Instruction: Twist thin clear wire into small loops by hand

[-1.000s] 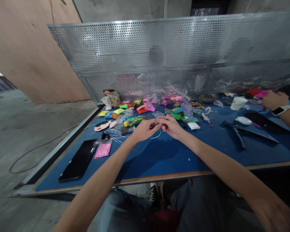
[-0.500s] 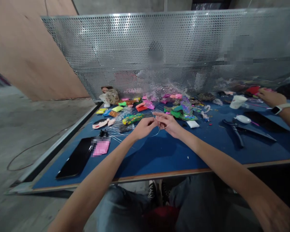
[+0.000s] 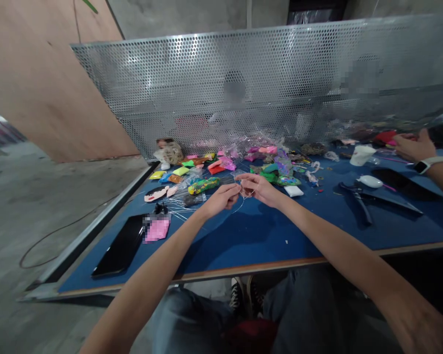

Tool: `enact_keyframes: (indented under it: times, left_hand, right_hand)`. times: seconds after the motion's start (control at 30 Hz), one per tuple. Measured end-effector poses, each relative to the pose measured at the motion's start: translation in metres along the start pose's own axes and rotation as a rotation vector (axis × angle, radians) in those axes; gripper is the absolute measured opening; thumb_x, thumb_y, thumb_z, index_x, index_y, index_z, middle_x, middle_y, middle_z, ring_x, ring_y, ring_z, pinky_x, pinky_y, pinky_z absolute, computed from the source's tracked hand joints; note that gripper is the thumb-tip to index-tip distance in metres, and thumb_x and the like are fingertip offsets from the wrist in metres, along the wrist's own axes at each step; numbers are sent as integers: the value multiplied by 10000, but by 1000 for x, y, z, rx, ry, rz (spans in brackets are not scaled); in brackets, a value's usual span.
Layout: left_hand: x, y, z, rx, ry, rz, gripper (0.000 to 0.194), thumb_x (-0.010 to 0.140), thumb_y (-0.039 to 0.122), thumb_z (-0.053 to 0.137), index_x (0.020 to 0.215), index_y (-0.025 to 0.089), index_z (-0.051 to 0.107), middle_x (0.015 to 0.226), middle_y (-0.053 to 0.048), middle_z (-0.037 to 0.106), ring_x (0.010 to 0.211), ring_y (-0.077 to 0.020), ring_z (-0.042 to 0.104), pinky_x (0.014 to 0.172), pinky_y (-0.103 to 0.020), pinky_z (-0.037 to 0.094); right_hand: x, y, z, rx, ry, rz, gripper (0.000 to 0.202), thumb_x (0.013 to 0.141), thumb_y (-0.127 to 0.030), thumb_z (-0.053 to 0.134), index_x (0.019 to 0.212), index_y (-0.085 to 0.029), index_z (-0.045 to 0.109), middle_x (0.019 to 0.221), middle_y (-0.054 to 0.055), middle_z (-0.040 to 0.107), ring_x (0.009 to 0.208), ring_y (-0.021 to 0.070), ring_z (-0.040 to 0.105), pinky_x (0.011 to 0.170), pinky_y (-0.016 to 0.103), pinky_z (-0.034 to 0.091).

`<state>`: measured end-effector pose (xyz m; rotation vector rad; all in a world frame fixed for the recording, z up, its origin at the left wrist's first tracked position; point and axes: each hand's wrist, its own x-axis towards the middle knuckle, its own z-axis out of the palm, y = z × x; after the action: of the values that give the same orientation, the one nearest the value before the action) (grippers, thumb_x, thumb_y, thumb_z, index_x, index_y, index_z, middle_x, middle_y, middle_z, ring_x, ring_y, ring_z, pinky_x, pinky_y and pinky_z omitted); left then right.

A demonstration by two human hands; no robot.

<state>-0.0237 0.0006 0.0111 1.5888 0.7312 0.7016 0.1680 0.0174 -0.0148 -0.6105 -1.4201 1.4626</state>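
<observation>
Over the middle of the blue table, my left hand (image 3: 225, 197) and my right hand (image 3: 263, 191) meet at the fingertips. Between them runs a thin pale wire (image 3: 239, 207), curving down below the fingers. My left fingers are curled in a pinch on it. The right thumb and fingers are also closed around it, though the exact grip is too small to make out. Just left of the hands lie a yellow and green patterned packet (image 3: 204, 185), a dark packet (image 3: 194, 198) and several loose straight wires (image 3: 177, 210).
Coloured clay packets (image 3: 221, 164) crowd the back beneath a perforated metal panel (image 3: 206, 83). A black tablet or phone (image 3: 120, 246) and pink packet (image 3: 157, 229) lie left. Pliers (image 3: 358, 202), scissors (image 3: 395, 202) and a white cup (image 3: 362, 155) lie right, near another person's hand (image 3: 415, 146).
My left fingers have curled in more tightly, and the wire's curve now hangs lower and further left. The other person's hand at the right has turned upward.
</observation>
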Motion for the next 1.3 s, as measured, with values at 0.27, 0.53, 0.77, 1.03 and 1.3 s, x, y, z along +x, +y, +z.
enact_keyframes:
  times: [0.27,0.53,0.77,1.03,1.3]
  left_hand:
    - [-8,11,2,-213,-83,-15,337,913,477,642,853,153,568,548,104,174,437,-49,137,407,-170,123]
    - [-5,0,-2,-5,-65,67,391,934,529,607,886,141,592,566,82,285,458,-51,225,434,-179,193]
    - [-10,9,-5,337,-37,170,429,990,532,492,872,139,618,613,45,387,529,-82,359,510,-213,301]
    - [-10,12,-10,761,11,374,404,1040,411,427,862,140,669,667,23,544,588,-86,455,634,-227,351]
    - [-6,4,-19,324,-67,145,446,967,557,533,864,139,653,613,39,376,538,-88,339,525,-225,281]
  right_hand:
    - [-8,-15,-6,-728,64,-355,316,936,-477,608,945,-182,719,796,36,704,667,157,579,620,272,419]
    - [-9,-15,-6,-950,-11,-451,285,980,-317,526,800,-190,706,810,39,714,700,161,579,667,274,406]
    - [-12,-19,-2,-921,-29,-409,277,947,-273,531,745,-170,689,673,-1,623,589,118,486,590,250,348]
    - [-9,-14,-2,-893,-5,-336,247,909,-252,551,722,-161,684,593,-24,561,563,112,463,568,251,330]
    - [-6,-8,0,-717,-9,-329,214,957,-336,565,999,-190,716,934,50,734,799,173,645,718,286,472]
